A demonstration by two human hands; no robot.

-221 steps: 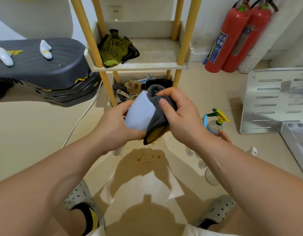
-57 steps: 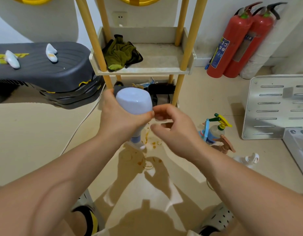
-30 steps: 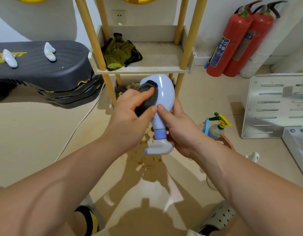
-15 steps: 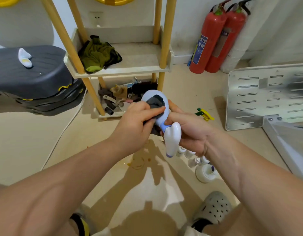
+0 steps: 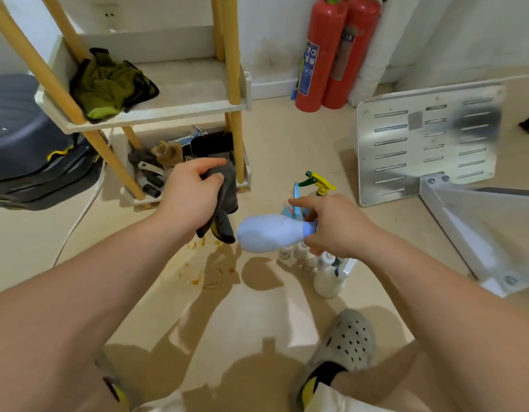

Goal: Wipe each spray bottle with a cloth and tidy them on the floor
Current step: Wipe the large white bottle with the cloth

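Spray bottle [image 5: 267,233], pale blue with a darker blue collar, lies on its side in the air above the floor [image 5: 257,322], with its rounded base pointing toward the person's left. The right grip [image 5: 334,224] is clenched round its neck with the forefinger stretched out along the top; the trigger head is hidden under the palm. The left grip [image 5: 192,197] grasps a dark grey cloth [image 5: 226,203], bunched in the curled fingers, and the loose end hangs down just beside the bottle's base. Whether cloth and bottle touch cannot be told.

On the floor below the right grip stands a cluster of small white bottles [image 5: 302,254], close together, with a larger white bottle [image 5: 327,282] at its near end. Behind the grip rises another sprayer with a yellow and green trigger [image 5: 316,182]. Orange stains [image 5: 203,269] mark the floor under the cloth.

A wooden-legged shelf rack [image 5: 183,102] stands farther back on the left, with a crumpled green rag [image 5: 108,84] on its upper shelf and odds and ends on the lower one. Two red fire extinguishers [image 5: 319,55] stand against the wall, and a slotted metal plate [image 5: 427,144] lies on the right. A grey perforated clog [image 5: 343,343] shows on the right foot at the bottom.
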